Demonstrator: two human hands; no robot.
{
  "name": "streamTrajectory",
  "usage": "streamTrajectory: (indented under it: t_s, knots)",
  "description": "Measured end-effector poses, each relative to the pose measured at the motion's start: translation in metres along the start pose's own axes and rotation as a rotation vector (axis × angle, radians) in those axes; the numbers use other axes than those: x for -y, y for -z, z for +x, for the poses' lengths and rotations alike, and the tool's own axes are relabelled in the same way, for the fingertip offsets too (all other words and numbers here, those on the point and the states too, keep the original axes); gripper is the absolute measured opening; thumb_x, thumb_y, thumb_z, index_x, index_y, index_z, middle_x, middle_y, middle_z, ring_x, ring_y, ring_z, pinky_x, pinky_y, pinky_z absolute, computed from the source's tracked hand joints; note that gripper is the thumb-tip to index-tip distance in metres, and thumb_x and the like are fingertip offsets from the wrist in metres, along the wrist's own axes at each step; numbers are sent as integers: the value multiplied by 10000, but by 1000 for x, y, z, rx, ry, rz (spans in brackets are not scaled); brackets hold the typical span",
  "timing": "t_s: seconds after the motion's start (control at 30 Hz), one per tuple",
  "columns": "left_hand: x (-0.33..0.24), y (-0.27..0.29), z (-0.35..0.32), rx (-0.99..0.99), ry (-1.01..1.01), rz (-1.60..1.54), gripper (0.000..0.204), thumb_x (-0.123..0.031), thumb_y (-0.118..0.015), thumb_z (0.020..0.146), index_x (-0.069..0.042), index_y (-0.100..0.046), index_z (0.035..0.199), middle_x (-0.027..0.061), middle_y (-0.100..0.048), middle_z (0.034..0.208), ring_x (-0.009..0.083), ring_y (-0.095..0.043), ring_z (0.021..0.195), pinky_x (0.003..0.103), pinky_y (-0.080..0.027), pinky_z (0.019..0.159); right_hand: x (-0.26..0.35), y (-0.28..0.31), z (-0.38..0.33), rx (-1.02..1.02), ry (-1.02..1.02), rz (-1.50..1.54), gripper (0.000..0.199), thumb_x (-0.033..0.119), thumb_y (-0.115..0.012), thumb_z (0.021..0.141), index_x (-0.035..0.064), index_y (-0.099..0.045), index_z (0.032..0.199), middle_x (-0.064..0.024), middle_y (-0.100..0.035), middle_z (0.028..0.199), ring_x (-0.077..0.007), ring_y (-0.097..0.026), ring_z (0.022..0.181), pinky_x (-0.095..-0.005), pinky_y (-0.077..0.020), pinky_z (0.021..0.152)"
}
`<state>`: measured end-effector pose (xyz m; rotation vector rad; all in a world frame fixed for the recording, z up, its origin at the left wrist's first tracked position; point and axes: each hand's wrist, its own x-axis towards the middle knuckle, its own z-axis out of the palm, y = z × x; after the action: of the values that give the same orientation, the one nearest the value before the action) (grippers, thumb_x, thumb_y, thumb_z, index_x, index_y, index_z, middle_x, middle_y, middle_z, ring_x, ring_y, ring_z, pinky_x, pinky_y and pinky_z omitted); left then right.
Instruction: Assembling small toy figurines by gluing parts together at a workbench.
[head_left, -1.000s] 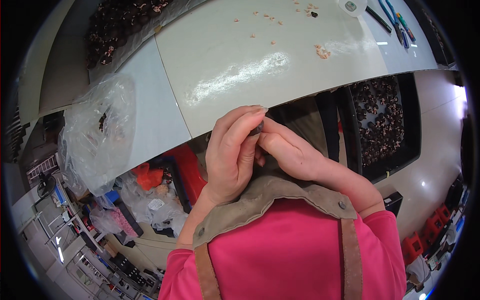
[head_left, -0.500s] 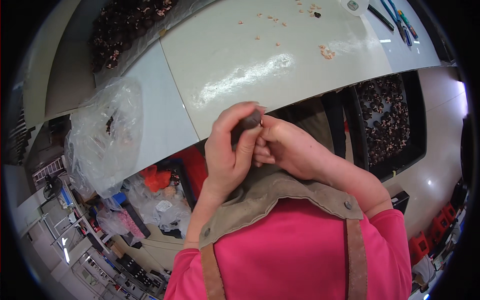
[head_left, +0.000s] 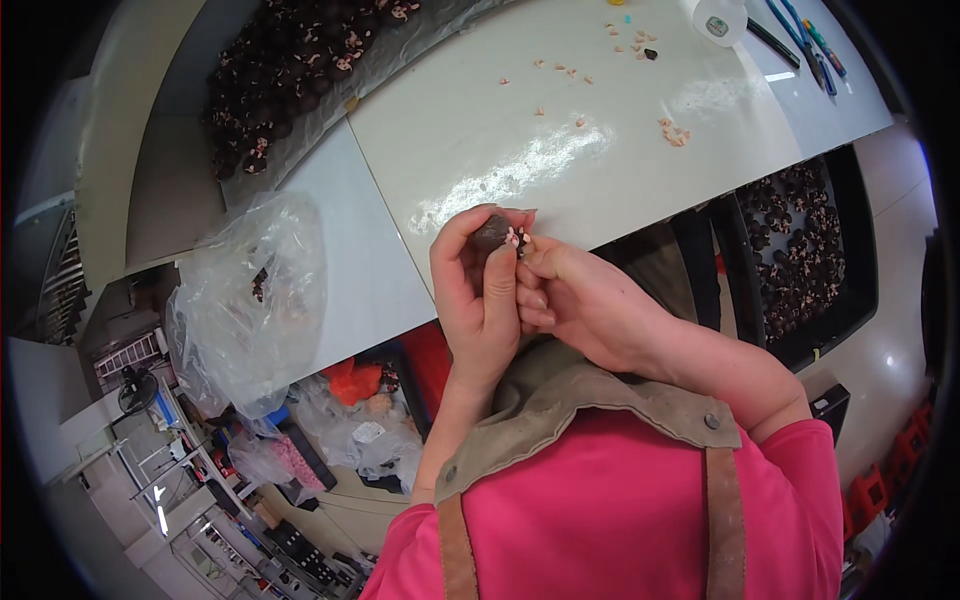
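Note:
Just off the near edge of the table, my left hand [head_left: 474, 300] is closed around a small dark brown rounded piece [head_left: 490, 235]. Pink and black bits [head_left: 517, 240] show at the side of the piece that faces my right hand. The thumb and forefinger of my right hand [head_left: 575, 290] pinch together at these bits, with the other fingers curled in. What exactly sits between the right fingertips is too small to make out. Both hands touch each other at the fingertips.
At the far left lies a heap of dark pieces with pink bits [head_left: 290, 80] on plastic sheeting. A clear plastic bag [head_left: 250, 300] hangs over the table's left edge. A black crate [head_left: 865, 250] of similar pieces stands right. Pink scraps [head_left: 675, 133], pliers [head_left: 800, 35] and a white round container [head_left: 720, 20] lie on the tabletop [head_left: 440, 130].
The view has shifted, so the scene sits further right and lower. In my left hand the dark piece has turned, and its pink and black bits now show by the right fingertips.

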<state>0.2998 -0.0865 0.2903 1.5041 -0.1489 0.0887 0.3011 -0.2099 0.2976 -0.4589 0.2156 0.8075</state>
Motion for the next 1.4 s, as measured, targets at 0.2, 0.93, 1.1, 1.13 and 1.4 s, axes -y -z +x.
streamTrajectory:
  t_s: [0.2,0.93,1.1,1.13,1.4]
  knots:
    - [2,8,7,81,-8,27,292,-47,-457,934,-23,-390,1218,176,-555,1121,169,-569,927,267,-473,789,11,-1,-3,-51,67,-394,266,305,-362,967,66,-449,885,-19,-440,787,-114,-425,696,-260,-387,692]
    - [-11,7,16,-36,201,-153,270,-48,-435,942,-20,-392,1207,133,-568,993,176,-586,920,262,-488,781,27,-12,17,-27,-293,-38,106,224,-403,848,129,-450,839,28,-415,684,-96,-399,598,-288,-402,663]
    - [-7,16,22,12,279,-245,298,-112,-468,947,-37,-387,1224,174,-582,1087,169,-593,907,270,-495,771,37,-11,7,-64,-172,-442,139,230,-438,889,96,-472,892,23,-449,720,-74,-418,627,-259,-402,635]
    - [-10,16,23,4,275,-245,298,-112,-468,947,-37,-387,1224,174,-582,1087,169,-593,907,270,-495,771,40,-12,3,-123,-44,-736,125,209,-469,895,85,-476,906,18,-461,733,-68,-426,640,-242,-400,623]
    - [-16,16,24,-36,396,-245,284,-184,-498,946,-45,-428,1183,73,-614,853,124,-607,780,235,-494,682,41,-15,-2,-162,689,-1358,189,-8,-627,778,28,-539,941,-33,-513,853,-107,-517,706,-220,-455,653]
